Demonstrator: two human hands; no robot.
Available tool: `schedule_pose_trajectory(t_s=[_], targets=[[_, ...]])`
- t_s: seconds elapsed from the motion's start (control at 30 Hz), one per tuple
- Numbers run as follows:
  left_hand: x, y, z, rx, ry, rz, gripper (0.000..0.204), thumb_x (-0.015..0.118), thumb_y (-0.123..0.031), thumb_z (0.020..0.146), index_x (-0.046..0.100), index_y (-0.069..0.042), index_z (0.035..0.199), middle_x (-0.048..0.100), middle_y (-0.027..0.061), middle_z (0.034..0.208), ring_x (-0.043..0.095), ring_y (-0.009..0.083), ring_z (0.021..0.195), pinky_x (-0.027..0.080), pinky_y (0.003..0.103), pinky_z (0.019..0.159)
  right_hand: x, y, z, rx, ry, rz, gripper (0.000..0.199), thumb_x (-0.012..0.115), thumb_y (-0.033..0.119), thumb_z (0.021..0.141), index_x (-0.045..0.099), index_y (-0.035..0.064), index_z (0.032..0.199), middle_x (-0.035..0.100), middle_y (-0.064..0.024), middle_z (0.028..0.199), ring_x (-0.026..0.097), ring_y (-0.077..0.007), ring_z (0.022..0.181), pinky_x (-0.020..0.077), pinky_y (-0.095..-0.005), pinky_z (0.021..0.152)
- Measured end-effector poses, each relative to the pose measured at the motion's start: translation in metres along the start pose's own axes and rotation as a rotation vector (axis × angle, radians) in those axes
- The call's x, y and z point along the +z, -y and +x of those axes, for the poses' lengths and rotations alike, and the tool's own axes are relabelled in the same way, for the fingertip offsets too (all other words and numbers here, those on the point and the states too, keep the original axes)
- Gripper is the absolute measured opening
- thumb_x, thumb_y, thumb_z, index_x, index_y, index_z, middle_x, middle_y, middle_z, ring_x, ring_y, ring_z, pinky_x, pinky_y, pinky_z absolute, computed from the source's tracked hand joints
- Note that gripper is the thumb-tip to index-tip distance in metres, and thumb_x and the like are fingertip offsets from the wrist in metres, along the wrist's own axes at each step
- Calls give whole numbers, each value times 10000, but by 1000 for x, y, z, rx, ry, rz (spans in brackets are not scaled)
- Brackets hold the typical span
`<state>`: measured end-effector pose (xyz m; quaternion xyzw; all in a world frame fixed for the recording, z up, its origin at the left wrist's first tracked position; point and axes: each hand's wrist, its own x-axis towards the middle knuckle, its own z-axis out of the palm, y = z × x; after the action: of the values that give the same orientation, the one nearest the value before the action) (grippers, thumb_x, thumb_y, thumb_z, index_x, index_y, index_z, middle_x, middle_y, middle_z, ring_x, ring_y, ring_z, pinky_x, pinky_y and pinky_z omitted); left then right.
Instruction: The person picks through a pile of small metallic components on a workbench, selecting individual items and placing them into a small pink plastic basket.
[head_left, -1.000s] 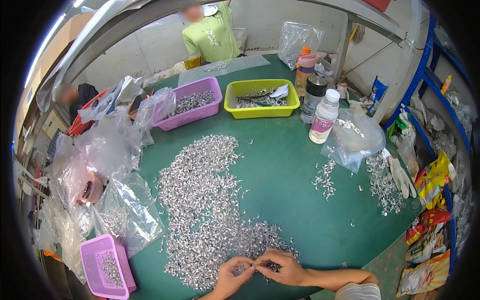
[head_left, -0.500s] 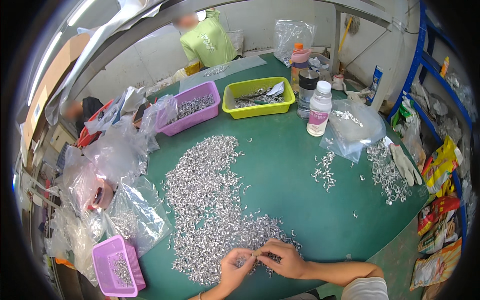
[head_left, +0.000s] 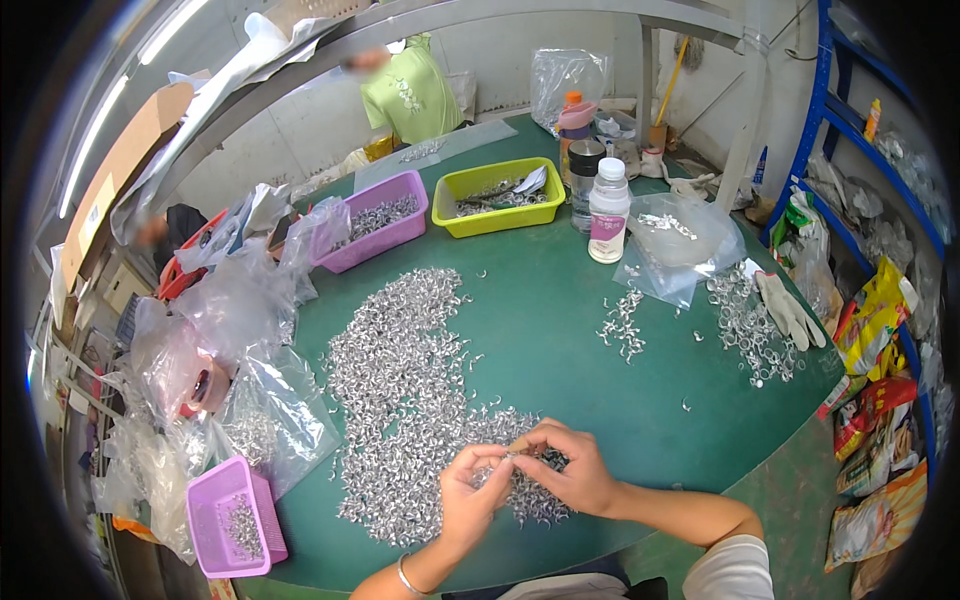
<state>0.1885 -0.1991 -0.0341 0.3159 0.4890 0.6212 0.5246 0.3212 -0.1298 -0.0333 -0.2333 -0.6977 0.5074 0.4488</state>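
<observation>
Both hands at the near side of the green worktop [head_left: 540, 340], over the lower right end of a large heap of curved silvery metal pieces [head_left: 400, 390]. Left hand [head_left: 470, 505] and right hand [head_left: 578, 478] meet there, thumb and forefinger of each pinched together on a small metal piece [head_left: 512, 453], mostly hidden between the tips; its exact shape too small to make out. A tan patch shows at the right fingertips; cannot tell whether it is a wrap or a part. As to progress: one piece in hand, the heap loose and plentiful, spreading from mid-worktop down to the wrists, so most of the handling looks to lie ahead rather than behind. Apart from the heap, to the right, a small loose cluster of similar pieces [head_left: 622, 328] with a few strays; farther right, ring-shaped pieces [head_left: 752, 330] beside a pale work glove [head_left: 790, 310]. Lower left, a small purple basket [head_left: 268, 515] holds a shallow layer of pieces; beyond the heap, a larger purple basket [head_left: 375, 250] and a yellow-green basket [head_left: 500, 221] also hold metal parts. Clear bag [head_left: 672, 285] behind the cluster has pieces lying on it. Which of these groups are finished and which are waiting, cannot tell from this view; no count possible.
</observation>
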Motion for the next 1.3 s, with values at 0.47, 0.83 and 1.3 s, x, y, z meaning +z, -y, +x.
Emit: schedule_pose_trajectory(t_s=[0.47,0.83,1.3], targets=[[-6,5,2,38,-27,-58,134,525,8,826,519,9,960,501,-1,632,400,20,452,286,164,383,10,3,6,3,-14,0,121,609,42,763,583,2,874,576,-82,765,519,-171,696,418,-276,632],[-21,12,3,-8,-65,-15,139,562,-13,809,531,4,943,549,13,700,442,26,480,316,151,404,14,-11,9,-6,76,-73,117,615,21,753,592,-5,865,585,-75,777,518,-165,705,421,-278,635],[-29,20,1,-103,-86,-7,119,546,-4,814,517,13,928,552,38,712,419,39,463,294,167,386,20,-28,1,-6,110,-99,152,610,8,747,594,-18,896,602,-93,816,537,-183,723,441,-278,644]])
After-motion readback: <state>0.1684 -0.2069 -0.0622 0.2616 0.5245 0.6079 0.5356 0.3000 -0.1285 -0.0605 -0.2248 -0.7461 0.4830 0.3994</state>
